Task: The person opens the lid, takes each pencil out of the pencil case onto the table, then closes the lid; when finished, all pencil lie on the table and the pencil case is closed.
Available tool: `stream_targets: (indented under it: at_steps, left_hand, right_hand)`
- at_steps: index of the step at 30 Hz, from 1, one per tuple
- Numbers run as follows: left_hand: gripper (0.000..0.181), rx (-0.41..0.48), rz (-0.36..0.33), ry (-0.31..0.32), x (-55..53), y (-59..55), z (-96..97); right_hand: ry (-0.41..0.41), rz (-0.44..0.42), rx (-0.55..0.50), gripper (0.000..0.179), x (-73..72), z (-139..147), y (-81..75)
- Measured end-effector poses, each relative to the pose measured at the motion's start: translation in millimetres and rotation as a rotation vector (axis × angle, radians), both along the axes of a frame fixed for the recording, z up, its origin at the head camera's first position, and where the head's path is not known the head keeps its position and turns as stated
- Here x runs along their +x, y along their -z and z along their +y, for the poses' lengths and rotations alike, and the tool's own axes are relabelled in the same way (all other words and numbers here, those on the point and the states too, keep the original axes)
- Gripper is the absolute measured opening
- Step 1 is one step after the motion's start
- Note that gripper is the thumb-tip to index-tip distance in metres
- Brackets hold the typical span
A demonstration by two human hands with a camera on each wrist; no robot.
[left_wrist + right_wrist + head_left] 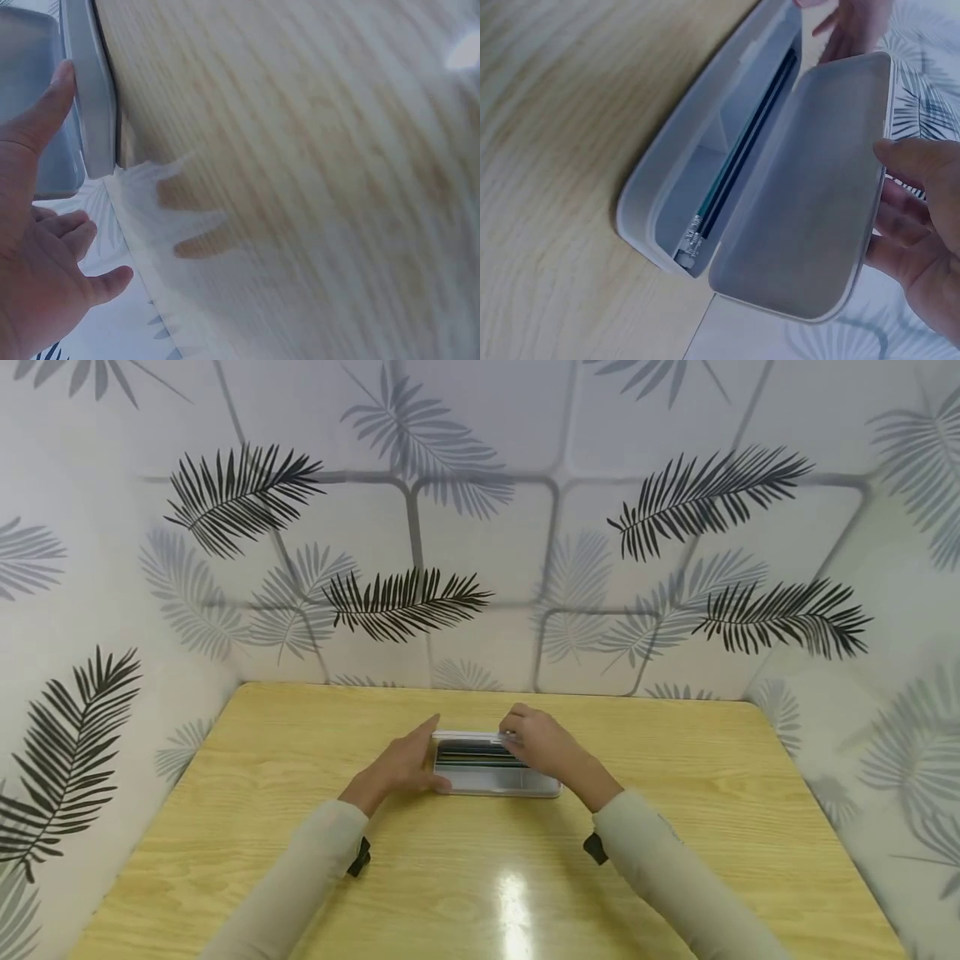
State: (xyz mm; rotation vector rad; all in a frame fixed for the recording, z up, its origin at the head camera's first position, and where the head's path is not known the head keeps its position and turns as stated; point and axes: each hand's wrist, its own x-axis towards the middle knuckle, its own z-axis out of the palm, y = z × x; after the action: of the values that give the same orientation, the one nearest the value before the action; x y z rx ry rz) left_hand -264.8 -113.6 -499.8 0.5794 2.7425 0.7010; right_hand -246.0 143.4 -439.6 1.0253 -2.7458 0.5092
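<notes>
A pale grey pencil case [487,791] lies on the table with its hinged lid [799,195] raised along the far side. Inside, several dark and green pencils [739,161] lie lengthwise by the hinge, silvery ends toward the right. My left hand [401,766] holds the case's left end, thumb on the front rim and index finger reaching to the back corner. Its other fingers hang loose behind in the left wrist view. My right hand [547,743] pinches the lid's free edge near its right end, thumb on the inner face and fingers behind.
A wood-grain table [300,735] runs back to a wall covering [480,552] printed with leaves. Light glares off the tabletop in front of the case. Dark pieces [596,849] show under both sleeve cuffs.
</notes>
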Motion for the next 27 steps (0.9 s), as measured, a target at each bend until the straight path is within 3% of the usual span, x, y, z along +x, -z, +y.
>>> stream_targets:
  at_steps: [8, 11, 13, 15, 17, 21, 23, 27]
  left_hand:
    - [0.124, -0.018, 0.079, -0.021, 4.3, 5.1, 0.1]
    - [0.13, -0.025, 0.113, -0.019, 5.0, 3.7, 2.1]
    - [0.132, -0.022, 0.129, -0.022, 5.5, 2.1, 4.1]
    - [0.134, -0.021, 0.139, -0.025, 6.0, 0.2, 6.1]
    - [0.134, -0.031, 0.146, -0.02, 6.4, -1.4, 8.1]
    - [0.125, -0.047, 0.121, 0.011, 7.1, -4.6, 10.1]
    - [0.119, -0.051, 0.089, 0.024, 7.2, -5.9, 9.7]
    - [0.113, -0.065, 0.032, 0.042, 5.9, -7.2, 6.5]
  right_hand:
    - [0.155, 0.255, -0.198, 0.004, -11.2, -6.4, 12.9]
    - [0.209, 0.332, -0.169, 0.008, -13.6, -9.0, 20.4]
    - [0.246, 0.34, -0.102, 0.022, -15.0, -9.9, 23.4]
    - [0.279, 0.27, -0.012, 0.042, -16.6, -9.6, 25.4]
    - [0.297, 0.138, 0.06, 0.064, -19.0, -8.1, 27.5]
    - [0.296, -0.121, 0.148, 0.084, -25.6, -3.6, 34.2]
    - [0.285, -0.178, 0.155, 0.087, -28.9, -2.5, 37.4]
    - [0.263, -0.212, 0.131, 0.09, -32.0, -3.9, 41.5]
